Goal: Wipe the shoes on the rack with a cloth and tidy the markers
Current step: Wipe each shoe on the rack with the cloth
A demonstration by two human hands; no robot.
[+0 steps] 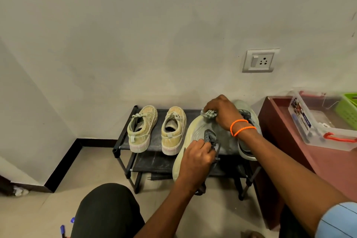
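A black shoe rack [123,141] stands against the wall. Two beige sneakers [142,127] [173,129] sit on its top shelf at the left. My left hand [197,158] grips a large pale grey sneaker [195,129] by its dark laces and tongue, holding it tilted in front of the rack. My right hand [222,113], with orange bands on the wrist, holds a bunched grey cloth [209,114] against the toe of that sneaker. Its partner [249,121] lies on the rack behind my right forearm. Blue markers [62,230] lie on the floor at the lower left.
A dark red cabinet [280,121] stands right of the rack, bearing a clear plastic box [316,121] with a red latch and a green basket [347,110]. A wall socket [259,61] is above. My knee [108,210] is in the foreground.
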